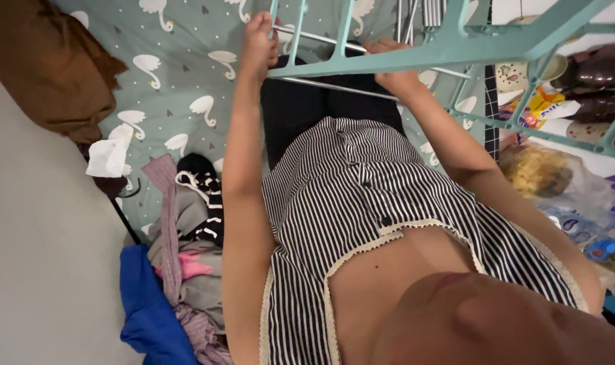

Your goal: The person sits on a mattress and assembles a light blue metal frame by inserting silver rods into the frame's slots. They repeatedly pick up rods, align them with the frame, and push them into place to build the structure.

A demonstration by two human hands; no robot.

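Note:
A teal drying rack [456,47] with thin metal rods stands in front of me over a bed. A black garment [301,108] hangs across its rods and falls toward my striped top. My left hand [259,40] is closed at the garment's left edge, up against a rod. At the right edge, my right hand [394,71] grips the same cloth just under the rack's teal bar. Part of its fingers is hidden by that bar.
A green bedsheet [179,61] with white swans lies beneath. A brown cloth [51,64] and a white crumpled cloth [108,155] lie at the left. A pile of clothes [179,270] sits at the lower left. Plastic food bags [551,172] crowd the right.

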